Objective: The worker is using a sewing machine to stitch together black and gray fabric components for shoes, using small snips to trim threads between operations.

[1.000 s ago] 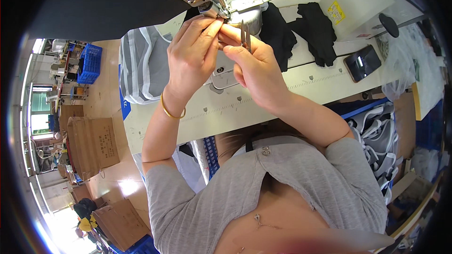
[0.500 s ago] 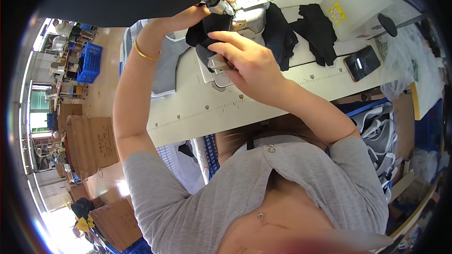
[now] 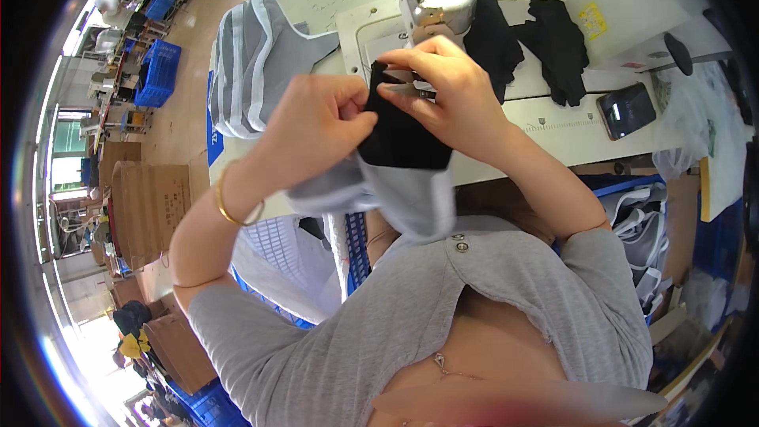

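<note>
A black and grey fabric piece (image 3: 411, 142) with pale edging hangs between my hands, in front of the sewing machine (image 3: 435, 8). My left hand (image 3: 320, 122) is closed on the left side of its black part. At its top edge, my right hand (image 3: 455, 87) is closed around a small metallic tool that looks like thread snips (image 3: 402, 88), partly hidden by the fingers. The lower grey part of the fabric is smeared by motion and drapes over the table's near edge.
Grey pieces with white edging (image 3: 253, 63) lie stacked on the table's left. Black fabric pieces (image 3: 553, 47) and a dark phone-like device (image 3: 627, 111) lie to the right. Below the table stand a white-lined basket (image 3: 288, 257) and a blue bin of grey pieces (image 3: 636, 221).
Both hands have come back from the needle area toward me, bringing the fabric piece away from the machine. Its grey part now hangs in view, and the left-hand stack is uncovered.
</note>
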Action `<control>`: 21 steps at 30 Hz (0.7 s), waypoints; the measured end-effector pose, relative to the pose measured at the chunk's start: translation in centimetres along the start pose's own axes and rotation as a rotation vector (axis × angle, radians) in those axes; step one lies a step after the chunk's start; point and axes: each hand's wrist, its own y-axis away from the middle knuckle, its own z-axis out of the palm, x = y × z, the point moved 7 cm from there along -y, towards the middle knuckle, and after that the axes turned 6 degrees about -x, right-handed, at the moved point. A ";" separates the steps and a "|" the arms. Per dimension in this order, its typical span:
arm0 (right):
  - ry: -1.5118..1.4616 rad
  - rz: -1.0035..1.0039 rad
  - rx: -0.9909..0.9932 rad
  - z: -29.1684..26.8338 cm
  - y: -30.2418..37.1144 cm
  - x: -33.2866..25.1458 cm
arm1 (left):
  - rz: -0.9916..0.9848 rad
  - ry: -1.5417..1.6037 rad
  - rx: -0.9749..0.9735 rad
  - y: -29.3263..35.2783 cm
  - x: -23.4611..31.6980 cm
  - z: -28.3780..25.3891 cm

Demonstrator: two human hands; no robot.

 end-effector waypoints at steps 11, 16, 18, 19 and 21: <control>-0.574 0.044 -0.589 0.1 0.1 0.7 | 0.619 0.065 -0.035 -0.4 2.3 1.0; -0.501 0.137 -0.573 -0.8 -0.6 0.9 | 0.596 0.223 -0.332 -2.1 1.6 0.9; -0.484 0.232 -0.491 -0.8 -0.5 1.5 | 0.503 0.322 -0.302 -1.7 1.0 1.1; -0.300 0.113 -0.142 -2.6 -1.0 1.0 | 0.331 0.407 -0.210 -1.7 -0.3 1.0; -0.260 0.109 0.185 -4.4 0.7 0.6 | 0.152 0.488 -0.118 -1.0 -1.8 1.6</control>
